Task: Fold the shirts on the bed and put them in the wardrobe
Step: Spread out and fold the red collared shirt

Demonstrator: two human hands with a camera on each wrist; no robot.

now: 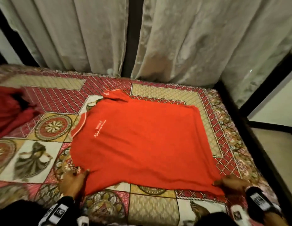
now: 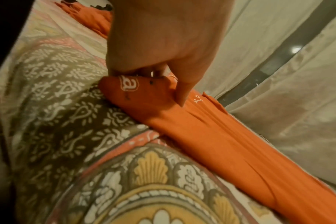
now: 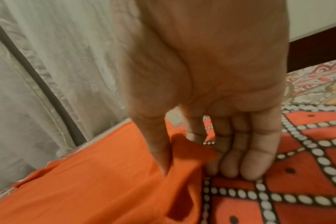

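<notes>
A bright red-orange shirt [image 1: 142, 141] lies spread flat on the patterned bedspread [image 1: 49, 154], collar toward the left and hem toward the right. My left hand [image 1: 75, 180] is at its near left sleeve. In the left wrist view that hand [image 2: 153, 78] pinches the sleeve end of the shirt [image 2: 201, 136] beside a white logo. My right hand [image 1: 230, 181] is at the near right hem corner. The right wrist view shows that hand [image 3: 197, 166] with its thumb on top of the shirt [image 3: 105, 181] and its fingers under the corner.
A second, darker red garment [image 1: 10, 111] lies crumpled at the bed's left side. Pale curtains [image 1: 174, 38] hang along the far edge of the bed. A dark bed frame [image 1: 249, 137] runs down the right, with a light panel [image 1: 272, 103] beyond it.
</notes>
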